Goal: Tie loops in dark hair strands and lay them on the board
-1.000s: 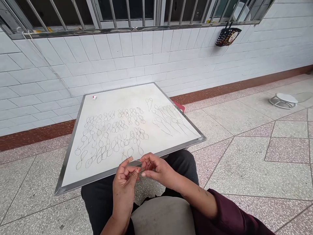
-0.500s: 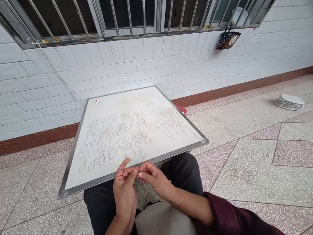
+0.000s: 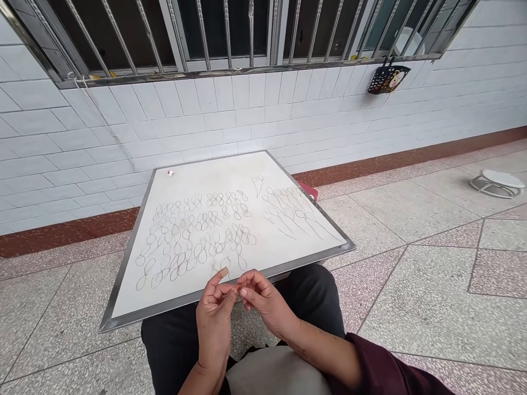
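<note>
Wire loops [image 3: 180, 264], toward worktop's [image 3: 206, 175] left edge: likely light, springy; pinch crossings. Left hand [image 3: 215, 314], right hand [image 3: 268, 305]: together, grip indeterminable.

The board [image 3: 209, 176] has far-side room — thin loops [image 3: 202, 255] crowd nearer.

A white-tiled wall [image 3: 173, 120] rises above a reddish-brown baseboard [image 3: 411, 159], its dark window [image 3: 216, 33] guarded by metal bars [image 3: 251, 27]. A grey-edged white table [image 3: 218, 173] stands beside it; farther right, what looks like a low stool [image 3: 500, 178] rests on the evenly lit, speckled floor [image 3: 391, 307].
</note>
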`<state>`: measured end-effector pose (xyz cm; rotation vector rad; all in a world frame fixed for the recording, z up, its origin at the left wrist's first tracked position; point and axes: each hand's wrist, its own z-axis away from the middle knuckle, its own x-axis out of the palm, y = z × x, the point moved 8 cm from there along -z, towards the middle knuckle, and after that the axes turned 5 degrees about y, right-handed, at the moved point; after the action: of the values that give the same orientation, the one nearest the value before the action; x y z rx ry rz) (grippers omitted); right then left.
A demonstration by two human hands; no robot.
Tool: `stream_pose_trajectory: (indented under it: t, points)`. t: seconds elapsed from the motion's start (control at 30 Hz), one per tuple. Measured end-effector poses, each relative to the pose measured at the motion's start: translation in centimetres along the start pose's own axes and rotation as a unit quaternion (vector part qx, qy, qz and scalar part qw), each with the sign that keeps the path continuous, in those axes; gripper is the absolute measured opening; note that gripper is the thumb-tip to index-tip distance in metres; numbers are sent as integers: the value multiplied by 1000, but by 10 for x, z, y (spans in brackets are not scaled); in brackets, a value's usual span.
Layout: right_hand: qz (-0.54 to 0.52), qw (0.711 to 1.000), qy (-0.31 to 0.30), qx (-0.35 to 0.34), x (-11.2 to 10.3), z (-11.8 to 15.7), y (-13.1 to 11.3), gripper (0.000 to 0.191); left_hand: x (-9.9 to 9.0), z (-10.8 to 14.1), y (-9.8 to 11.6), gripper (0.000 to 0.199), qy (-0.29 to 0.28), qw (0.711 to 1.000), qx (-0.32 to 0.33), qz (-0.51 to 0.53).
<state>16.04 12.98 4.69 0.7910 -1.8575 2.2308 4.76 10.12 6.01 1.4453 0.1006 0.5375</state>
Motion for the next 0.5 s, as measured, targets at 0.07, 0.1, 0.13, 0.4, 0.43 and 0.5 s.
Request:
stream_pose_trajectory:
  t: [0.07, 0.1, 0.13, 0.4, 0.43, 0.5]
  points:
    - [23, 999, 14, -24, -2, 0, -7, 42, 2, 2, 1, 53, -15, 1000, 5, -24]
    - [30, 999, 19, -28, -3, 0, -8, 42, 3, 3, 2, 53, -20, 999, 9, -36]
    - [33, 999, 23, -29, -3, 0, -9, 41, 3, 3, 3, 53, -25, 998, 13, -49]
    - [93, 994, 21, -46, -12, -2, -14, 36, 6, 6, 2, 50, -36, 995, 30, -93]
    - [120, 990, 23, -64, -14, -2, -16, 34, 6, 6, 0, 51, -37, 995, 27, -93]
    - [188, 974, 40, -119, -18, -2, -23, 29, 8, 7, -2, 52, -41, 995, 21, -90]
